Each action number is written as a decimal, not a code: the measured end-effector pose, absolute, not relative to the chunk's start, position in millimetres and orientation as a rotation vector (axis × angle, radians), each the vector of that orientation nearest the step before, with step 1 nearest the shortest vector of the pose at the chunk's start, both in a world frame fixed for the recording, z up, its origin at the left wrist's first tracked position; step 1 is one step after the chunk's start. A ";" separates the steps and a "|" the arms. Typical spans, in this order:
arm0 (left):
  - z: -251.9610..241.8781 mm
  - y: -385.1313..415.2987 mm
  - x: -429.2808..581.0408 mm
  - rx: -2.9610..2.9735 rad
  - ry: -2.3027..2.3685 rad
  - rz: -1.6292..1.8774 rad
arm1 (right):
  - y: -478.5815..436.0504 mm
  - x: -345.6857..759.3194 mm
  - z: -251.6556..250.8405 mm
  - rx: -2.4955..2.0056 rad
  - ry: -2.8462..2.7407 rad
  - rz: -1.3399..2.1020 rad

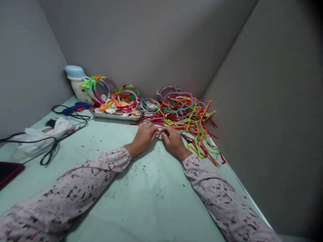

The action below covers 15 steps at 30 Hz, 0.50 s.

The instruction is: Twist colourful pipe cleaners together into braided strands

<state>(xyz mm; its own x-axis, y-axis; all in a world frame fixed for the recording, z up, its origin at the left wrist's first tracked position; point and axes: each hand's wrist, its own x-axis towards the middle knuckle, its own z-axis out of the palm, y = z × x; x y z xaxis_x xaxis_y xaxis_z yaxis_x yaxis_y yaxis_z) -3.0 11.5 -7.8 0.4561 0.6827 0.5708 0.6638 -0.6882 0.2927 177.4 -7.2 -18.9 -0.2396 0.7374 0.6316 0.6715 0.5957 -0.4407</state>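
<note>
The left hand [144,135] and right hand [174,141] are meeting fingertip to fingertip near the middle of the counter [141,198], both pinching narrow on a pink pipe cleaner [161,133] that is running between them. The piece is small and mostly hidden by the fingers, so its length cannot be told.

Just beyond and to the right of the right hand, a tangled pile [188,116] of coloured pipe cleaners is spreading toward the far corner and trailing along the counter's right edge, close to the right wall. Scissors [188,143] with yellow handles are lying at the pile's near side, just beside the right wrist.

Far left of the hands, a metal tray [114,116] is holding shells and looped hoops [101,88], with a coil of wire [148,105] between it and the pile. Behind the tray a spotted white pot [78,88] with a blue lid is standing against the far wall. A blue glue gun [75,107] is lying left of the tray, its black cable [54,144] looping toward the near left, over a plastic bag [41,134]. A dark red object [8,169] is showing at the left border.

The nearer counter, between and below the sleeves, is lying open, dusted with small clippings.
</note>
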 end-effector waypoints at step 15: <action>-5.7 8.9 -0.9 2.685 1.224 0.932 | -8.3 177.2 -19.5 -1.096 -1.901 0.185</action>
<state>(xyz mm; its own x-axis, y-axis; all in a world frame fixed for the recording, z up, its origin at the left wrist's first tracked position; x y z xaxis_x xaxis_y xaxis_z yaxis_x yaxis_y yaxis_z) -0.9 8.9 -5.7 0.5057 0.7003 0.5038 0.6719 -0.6860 0.2792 177.2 -8.3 -19.5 -0.1963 0.7512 0.6303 0.6154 0.5948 -0.5172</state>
